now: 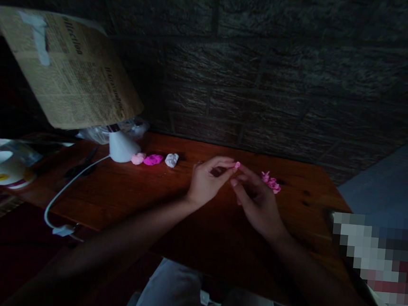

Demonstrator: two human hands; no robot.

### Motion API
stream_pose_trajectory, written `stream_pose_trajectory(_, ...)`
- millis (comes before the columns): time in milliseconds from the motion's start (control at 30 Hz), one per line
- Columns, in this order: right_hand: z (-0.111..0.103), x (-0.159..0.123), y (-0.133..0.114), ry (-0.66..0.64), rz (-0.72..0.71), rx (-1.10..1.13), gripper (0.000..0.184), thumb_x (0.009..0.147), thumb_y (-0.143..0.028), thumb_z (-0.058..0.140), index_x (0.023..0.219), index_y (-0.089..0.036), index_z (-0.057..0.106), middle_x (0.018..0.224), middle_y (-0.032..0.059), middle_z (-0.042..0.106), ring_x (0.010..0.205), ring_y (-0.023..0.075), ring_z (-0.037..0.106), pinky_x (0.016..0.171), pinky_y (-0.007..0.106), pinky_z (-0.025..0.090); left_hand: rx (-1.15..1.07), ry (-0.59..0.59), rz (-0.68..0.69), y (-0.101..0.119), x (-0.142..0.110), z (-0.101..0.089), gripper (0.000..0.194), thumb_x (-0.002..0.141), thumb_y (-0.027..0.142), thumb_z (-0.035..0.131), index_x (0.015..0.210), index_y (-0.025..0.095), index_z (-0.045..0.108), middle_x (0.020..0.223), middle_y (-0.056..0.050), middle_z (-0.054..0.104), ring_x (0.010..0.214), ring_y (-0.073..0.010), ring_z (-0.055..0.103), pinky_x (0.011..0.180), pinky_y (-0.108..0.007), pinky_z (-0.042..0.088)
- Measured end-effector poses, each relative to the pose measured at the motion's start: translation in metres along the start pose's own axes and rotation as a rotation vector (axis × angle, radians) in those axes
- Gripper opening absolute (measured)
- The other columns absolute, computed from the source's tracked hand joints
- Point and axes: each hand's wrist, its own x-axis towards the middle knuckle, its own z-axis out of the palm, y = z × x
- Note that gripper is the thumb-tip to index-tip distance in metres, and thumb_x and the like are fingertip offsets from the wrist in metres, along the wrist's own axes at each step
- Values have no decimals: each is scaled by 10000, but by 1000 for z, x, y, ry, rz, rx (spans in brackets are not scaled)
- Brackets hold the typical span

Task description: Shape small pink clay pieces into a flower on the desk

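Note:
A tiny piece of pink clay-like material [237,165] is pinched between the thumb and index finger of my left hand [209,177], just above the table. Close by on the right, my right hand [258,203] has loosely curled fingers, with thumb and index apart; its index fingertip is near the pink piece, and I cannot tell if it touches. Behind my right hand lies a cluster of small pink pieces [271,182], partly petal-like. Left of my hands sit a pale pink lump [138,158], a bright magenta lump [153,159] and a white lump [172,159].
A lamp with a newsprint shade [85,76] and white base [123,147] stands at the wooden table's [157,192] left, its cord [55,197] looping over the front edge. Dark scissors [81,166] lie near it. A white cup [1,166] is far left. A brick-patterned wall [232,79] backs the table.

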Motion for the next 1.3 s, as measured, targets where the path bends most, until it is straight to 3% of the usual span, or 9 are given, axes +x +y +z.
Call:
stream_pose_trajectory(133, -3, 4, 3, 127, 0, -24, 368, 853, -430, 676, 1156, -223, 705, 930, 42, 726, 516, 88, 506, 449, 239, 424, -12, -85, 23, 2, -4, 1, 170, 846, 244, 714, 1009, 212, 754, 1039, -59, 782, 814, -160, 735, 778, -292, 586)
stream_pose_trajectory(300, -9, 9, 7, 212, 21, -72, 341, 836, -471, 686, 1043, -210, 758, 891, 60, 730, 572, 127, 554, 462, 252, 440, -184, -152, -107, -4, -3, 4, 238, 838, 281, 726, 1053, 177, 728, 1029, -86, 782, 896, -182, 739, 830, -310, 586)
stream_pose_trajectory(500, -14, 10, 3, 212, -58, -118, 293, 833, -464, 706, 1005, -237, 774, 888, 42, 720, 611, 135, 560, 542, 282, 483, -421, -213, -271, -8, 3, 5, 342, 789, 359, 773, 1048, 144, 711, 1045, -105, 772, 897, -184, 734, 786, -306, 592)
stream_pose_trajectory(867, -18, 13, -1, 153, -93, -52, 214, 832, -429, 715, 985, -296, 787, 923, 24, 708, 659, 136, 570, 613, 306, 500, -401, -299, -270, -12, 9, 0, 273, 787, 368, 766, 999, 196, 770, 1019, -73, 781, 885, -173, 722, 751, -291, 577)
stream_pose_trajectory(1067, -18, 12, -4, 107, -94, 1, 188, 823, -410, 720, 970, -323, 797, 920, 22, 708, 633, 132, 551, 531, 286, 471, -423, -294, -310, -13, 9, 1, 262, 768, 386, 778, 943, 192, 779, 978, -69, 783, 853, -165, 713, 693, -265, 565)
stream_pose_trajectory(1200, -19, 12, -5, 102, -96, -19, 179, 829, -390, 718, 976, -326, 798, 868, 18, 697, 632, 131, 549, 561, 299, 491, -456, -310, -332, -12, 9, 1, 248, 756, 382, 789, 919, 195, 782, 959, -62, 781, 831, -149, 701, 677, -246, 556)
stream_pose_trajectory(1300, -19, 12, -8, 68, -90, -27, 192, 845, -396, 698, 995, -326, 796, 949, 28, 709, 633, 126, 547, 559, 295, 498, -478, -298, -361, -10, 9, 1, 266, 740, 404, 801, 901, 192, 783, 925, -60, 776, 814, -145, 689, 669, -240, 550)
